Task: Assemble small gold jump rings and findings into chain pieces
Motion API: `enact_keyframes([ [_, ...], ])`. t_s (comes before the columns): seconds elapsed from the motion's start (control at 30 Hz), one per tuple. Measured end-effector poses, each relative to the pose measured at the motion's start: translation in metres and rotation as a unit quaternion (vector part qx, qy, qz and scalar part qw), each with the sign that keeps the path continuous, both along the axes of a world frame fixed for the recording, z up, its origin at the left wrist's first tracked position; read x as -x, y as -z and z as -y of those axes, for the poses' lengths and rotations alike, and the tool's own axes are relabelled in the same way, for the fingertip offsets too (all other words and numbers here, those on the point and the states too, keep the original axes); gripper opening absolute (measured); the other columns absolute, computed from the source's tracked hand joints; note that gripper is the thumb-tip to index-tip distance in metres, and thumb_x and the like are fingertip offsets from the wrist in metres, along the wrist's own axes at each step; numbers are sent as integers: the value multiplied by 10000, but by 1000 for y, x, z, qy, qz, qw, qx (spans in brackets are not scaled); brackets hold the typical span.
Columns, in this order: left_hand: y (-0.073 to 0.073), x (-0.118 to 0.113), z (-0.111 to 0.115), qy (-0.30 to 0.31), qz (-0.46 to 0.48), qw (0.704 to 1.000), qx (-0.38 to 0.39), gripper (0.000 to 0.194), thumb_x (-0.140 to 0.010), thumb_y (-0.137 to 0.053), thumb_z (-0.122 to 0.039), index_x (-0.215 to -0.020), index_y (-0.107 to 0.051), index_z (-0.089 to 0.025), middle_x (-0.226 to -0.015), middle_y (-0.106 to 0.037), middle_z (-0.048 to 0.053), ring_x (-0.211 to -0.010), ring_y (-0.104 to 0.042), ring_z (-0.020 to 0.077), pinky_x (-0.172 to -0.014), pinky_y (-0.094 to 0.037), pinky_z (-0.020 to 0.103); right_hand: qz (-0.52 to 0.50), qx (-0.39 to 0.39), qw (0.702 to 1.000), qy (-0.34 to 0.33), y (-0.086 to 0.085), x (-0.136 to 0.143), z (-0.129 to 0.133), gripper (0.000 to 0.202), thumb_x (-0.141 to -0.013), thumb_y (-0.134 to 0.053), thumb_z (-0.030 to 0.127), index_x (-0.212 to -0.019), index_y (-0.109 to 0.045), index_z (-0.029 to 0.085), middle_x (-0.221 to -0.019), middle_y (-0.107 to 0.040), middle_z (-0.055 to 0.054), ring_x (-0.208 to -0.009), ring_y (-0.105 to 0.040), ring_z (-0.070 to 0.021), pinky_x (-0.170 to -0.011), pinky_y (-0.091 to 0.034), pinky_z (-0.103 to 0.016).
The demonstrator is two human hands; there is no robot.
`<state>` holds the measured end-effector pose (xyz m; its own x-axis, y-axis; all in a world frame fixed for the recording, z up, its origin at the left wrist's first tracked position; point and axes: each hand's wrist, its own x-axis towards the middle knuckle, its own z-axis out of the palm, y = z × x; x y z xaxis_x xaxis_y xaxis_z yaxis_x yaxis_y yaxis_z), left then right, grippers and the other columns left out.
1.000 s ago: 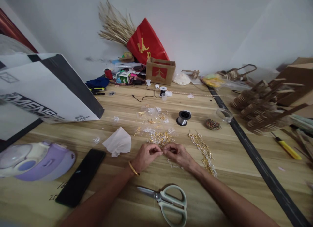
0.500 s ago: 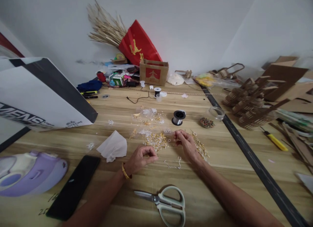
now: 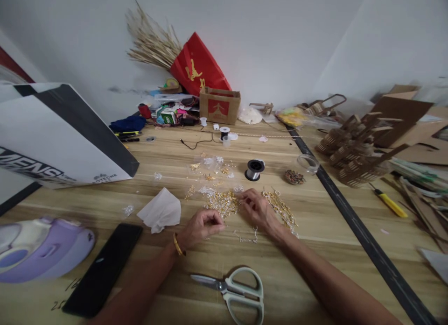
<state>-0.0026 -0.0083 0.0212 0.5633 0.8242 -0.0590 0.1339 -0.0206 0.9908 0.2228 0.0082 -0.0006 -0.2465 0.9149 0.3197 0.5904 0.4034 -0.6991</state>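
My left hand (image 3: pixel 204 226), a gold bracelet on its wrist, rests on the table with thumb and forefinger pinched together; what sits between the tips is too small to make out. At the right edge of a pile of gold and silver beads (image 3: pixel 221 204), my right hand (image 3: pixel 257 207) points its closed fingertips downward. Any small piece in them is hidden. Between the hands and a little nearer lies a silver chain (image 3: pixel 247 239). Gold chain strands (image 3: pixel 284 212) lie to the right of my right hand. Scissors (image 3: pixel 233 290) with pale handles lie in front.
A spool of clear line (image 3: pixel 254 169) stands behind the beads. Left are a white tissue (image 3: pixel 161 210), a black phone (image 3: pixel 103 270), a purple device (image 3: pixel 52 250) and a large white box (image 3: pixel 66 138). Right are a jar of beads (image 3: pixel 295 176), small wooden baskets (image 3: pixel 350 161) and a yellow-handled tool (image 3: pixel 391 202).
My right hand has shifted left and slightly down to the edge of the bead pile, uncovering more of the gold strands. My left hand stays almost in place, still pinched.
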Motion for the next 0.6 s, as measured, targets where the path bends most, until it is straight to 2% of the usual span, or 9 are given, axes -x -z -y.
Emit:
enact_keyframes([
  [0.13,0,2,-2,-9,1,1000,24,226,-683,-678,-312,-660,-567,-116,-638,-536,-7,-616,-471,99,-601,-366,218,186,-24,982,7,-1,-3,1,259,-874,-432,154,-1072,-590,208,-1060,-577,-74,-788,-592,-143,-653,-436,-217],
  [0.23,-1,3,-2,-17,-2,999,31,223,-678,-682,-306,-660,-568,-115,-633,-530,-10,-610,-463,96,-595,-357,216,279,-9,960,-3,-7,1,2,261,-907,-413,184,-1104,-581,219,-1092,-571,-76,-801,-599,-144,-643,-421,-208],
  [0.4,-1,5,-3,-23,4,999,36,203,-680,-675,-290,-671,-572,-115,-634,-530,-13,-609,-455,92,-589,-346,212,363,13,931,-32,-16,6,2,230,-929,-393,214,-1042,-594,212,-1051,-578,-71,-794,-597,-140,-651,-405,-215],
  [0.6,0,7,-5,-57,21,997,42,210,-657,-690,-293,-649,-570,-121,-615,-521,-24,-590,-442,87,-565,-332,205,448,9,891,-70,-16,6,-5,202,-946,-365,191,-1031,-547,179,-1025,-569,-88,-770,-591,-151,-601,-380,-218],
])
